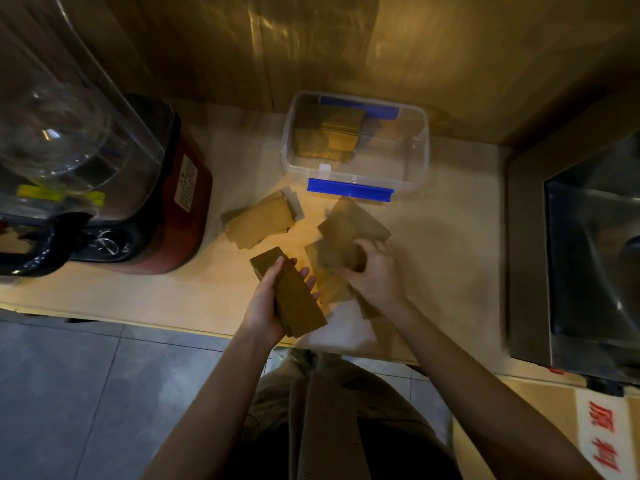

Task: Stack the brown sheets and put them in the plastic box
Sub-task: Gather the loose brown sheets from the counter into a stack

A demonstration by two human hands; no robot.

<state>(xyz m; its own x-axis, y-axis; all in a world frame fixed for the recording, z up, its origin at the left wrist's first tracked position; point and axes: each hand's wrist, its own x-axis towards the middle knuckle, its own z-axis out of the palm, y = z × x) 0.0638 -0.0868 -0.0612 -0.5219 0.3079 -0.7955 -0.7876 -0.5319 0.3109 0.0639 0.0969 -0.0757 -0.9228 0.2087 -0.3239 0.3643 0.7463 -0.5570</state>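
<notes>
My left hand (266, 303) grips a stack of brown sheets (294, 299), held just above the counter's front edge. Just to its right, my right hand (375, 271) is closed on loose brown sheets (349, 230) from a blurred, scattered pile on the counter. A smaller untidy pile of brown sheets (259, 220) lies further left. The clear plastic box (412, 150) with blue latches stands open behind them, and a stack of brown sheets (329, 133) fills its left half.
A red-based blender (166, 202) with a clear jug stands at the left of the wooden counter (450, 254). A steel appliance (581, 254) blocks the right side. A cardboard box (571, 427) sits low at the right. Grey floor tiles lie below.
</notes>
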